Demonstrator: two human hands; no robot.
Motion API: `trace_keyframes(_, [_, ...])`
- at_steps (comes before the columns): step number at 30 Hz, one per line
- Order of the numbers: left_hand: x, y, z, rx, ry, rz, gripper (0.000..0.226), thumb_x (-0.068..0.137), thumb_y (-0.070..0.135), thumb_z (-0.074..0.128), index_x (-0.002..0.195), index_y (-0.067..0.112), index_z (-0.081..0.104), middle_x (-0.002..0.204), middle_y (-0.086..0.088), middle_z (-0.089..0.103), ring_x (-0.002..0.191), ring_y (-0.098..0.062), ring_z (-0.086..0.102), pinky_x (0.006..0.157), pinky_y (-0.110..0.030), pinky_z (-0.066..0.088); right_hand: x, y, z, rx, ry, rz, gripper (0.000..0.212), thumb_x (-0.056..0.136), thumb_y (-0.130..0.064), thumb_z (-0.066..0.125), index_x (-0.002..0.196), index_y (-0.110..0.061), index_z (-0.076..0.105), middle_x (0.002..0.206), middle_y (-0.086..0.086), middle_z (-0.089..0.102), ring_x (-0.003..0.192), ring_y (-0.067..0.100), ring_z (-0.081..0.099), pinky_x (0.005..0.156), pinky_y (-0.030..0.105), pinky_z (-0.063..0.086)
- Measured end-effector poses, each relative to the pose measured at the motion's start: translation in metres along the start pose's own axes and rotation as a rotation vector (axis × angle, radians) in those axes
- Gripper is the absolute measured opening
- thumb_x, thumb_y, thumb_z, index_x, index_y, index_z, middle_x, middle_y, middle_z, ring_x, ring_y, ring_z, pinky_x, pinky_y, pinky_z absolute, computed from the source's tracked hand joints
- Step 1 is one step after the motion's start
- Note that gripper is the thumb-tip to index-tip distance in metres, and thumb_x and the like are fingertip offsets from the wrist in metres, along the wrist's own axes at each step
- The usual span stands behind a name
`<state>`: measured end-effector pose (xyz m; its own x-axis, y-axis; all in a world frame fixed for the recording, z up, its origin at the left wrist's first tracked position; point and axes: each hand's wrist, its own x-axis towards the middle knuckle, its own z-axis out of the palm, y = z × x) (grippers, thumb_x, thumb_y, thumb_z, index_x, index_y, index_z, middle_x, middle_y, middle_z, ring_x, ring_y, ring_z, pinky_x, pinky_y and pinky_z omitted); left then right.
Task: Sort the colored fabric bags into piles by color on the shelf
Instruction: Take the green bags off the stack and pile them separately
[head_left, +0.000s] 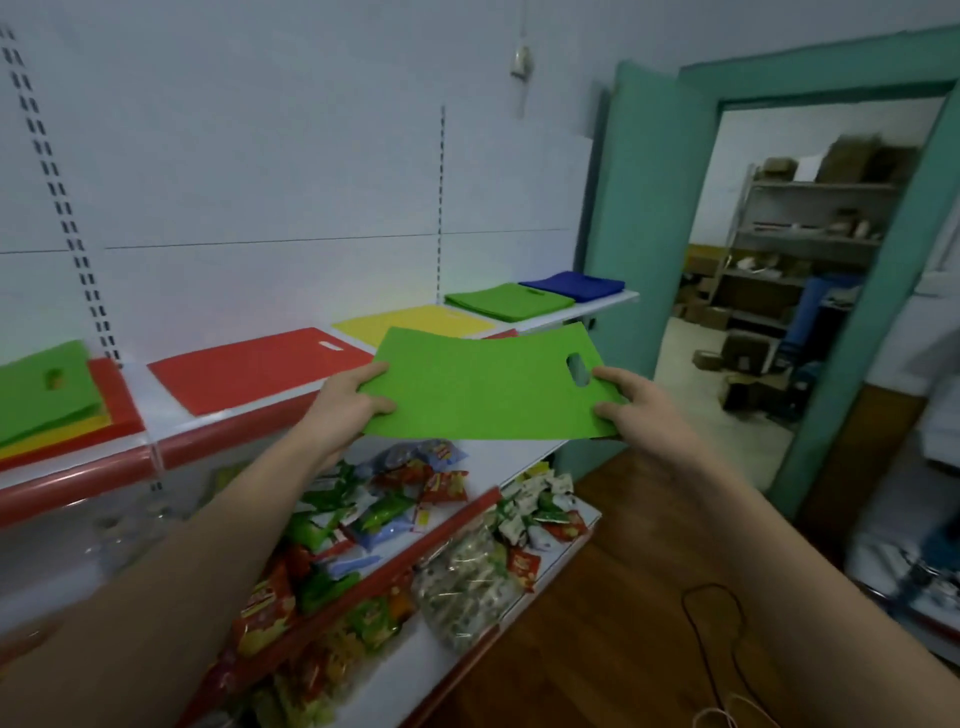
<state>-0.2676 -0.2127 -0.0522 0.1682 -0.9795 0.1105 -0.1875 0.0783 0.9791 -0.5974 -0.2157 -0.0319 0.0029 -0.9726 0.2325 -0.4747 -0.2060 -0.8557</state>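
Both hands hold one green bag (488, 384) flat, in the air just in front of the upper shelf (218, 431), above the snack shelf. Left hand (353, 400) grips its left edge, thumb on top, fingers curled under. Right hand (631, 402) pinches the right edge near the cut-out handle hole, thumb on top. Bag lies roughly level, slightly bowed, handle end to the right.

On the upper shelf, L to R: mixed stack (57, 405) at far left w/ a green bag on top, yellow and red edges showing under it; red bag (254, 366) lying flat alone; yellow bag (415, 319) next to it, partly hidden behind the held bag; then green pile (506, 300) and blue pile (574, 285) side by side at the far right end. A bit of red shows between yellow and the held bag; can't tell what it belongs to.

Lower shelf (524, 452) carries heaps of snack packets (384, 499), red/green/white wrappers, plus a clear bag of small sweets (462, 582) near its front edge. Wood floor (613, 613) at right w/ a dark cable (717, 618) on it. Teal door frame (878, 291) opens onto a storeroom w/ metal racks (800, 234) and cardboard boxes
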Motion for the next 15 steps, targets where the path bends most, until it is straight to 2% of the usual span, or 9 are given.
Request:
trace_keyframes(3, [0.019,-0.002,0.046,-0.026,-0.047,-0.002,0.066,0.084,-0.012,0.062,0.144,0.008,0.046,0.132,-0.013,0.058,0.107,-0.026,0.065,0.1,-0.042,0.051,0.012,0.028,-0.033,-0.054,0.032,0.028,0.05,0.094,0.002,0.051,0.142,-0.012,0.048,0.132,0.006,0.049,0.099,0.014,0.052,0.06,0.005,0.042])
trace_keyframes(5, [0.03,-0.003,0.069,-0.028,-0.068,-0.004,0.067,0.084,-0.011,0.064,0.145,0.01,0.045,0.135,-0.012,0.057,0.109,-0.026,0.065,0.1,-0.043,0.05,0.02,0.043,-0.05,-0.078,0.042,0.046,0.05,0.094,0.0,0.052,0.142,-0.014,0.048,0.129,0.004,0.05,0.102,0.014,0.052,0.074,0.015,0.042])
trace_keyframes(7, [0.045,-0.003,0.092,-0.022,-0.093,-0.003,0.067,0.084,-0.01,0.065,0.145,0.011,0.045,0.137,-0.013,0.056,0.112,-0.028,0.063,0.101,-0.046,0.05,0.032,0.059,-0.066,-0.087,0.044,0.059,0.05,0.095,-0.002,0.052,0.142,-0.016,0.048,0.129,0.001,0.049,0.104,0.014,0.052,0.079,0.02,0.04])
trace_keyframes(9, [0.062,-0.005,0.113,-0.012,-0.112,0.005,0.068,0.084,-0.008,0.066,0.145,0.011,0.045,0.14,-0.012,0.054,0.116,-0.028,0.061,0.102,-0.047,0.049,0.048,0.075,-0.078,-0.09,0.059,0.06,0.05,0.094,-0.003,0.054,0.142,-0.015,0.049,0.137,0.004,0.049,0.107,0.013,0.051,0.083,0.021,0.04])
trace_keyframes(12, [0.088,-0.009,0.145,0.012,-0.141,0.025,0.065,0.085,-0.005,0.067,0.145,0.011,0.046,0.143,-0.008,0.051,0.123,-0.025,0.057,0.108,-0.045,0.044,0.074,0.099,-0.093,-0.081,0.077,0.075,0.051,0.093,0.001,0.053,0.142,-0.011,0.047,0.142,0.007,0.048,0.111,0.011,0.047,0.083,0.019,0.039])
trace_keyframes(15, [0.124,-0.015,0.179,0.032,-0.176,0.039,0.062,0.088,0.001,0.067,0.145,0.013,0.046,0.142,-0.002,0.05,0.121,-0.021,0.056,0.108,-0.039,0.044,0.103,0.125,-0.107,-0.075,0.089,0.096,0.052,0.093,0.003,0.052,0.143,-0.01,0.046,0.145,0.009,0.046,0.112,0.012,0.048,0.068,0.007,0.043])
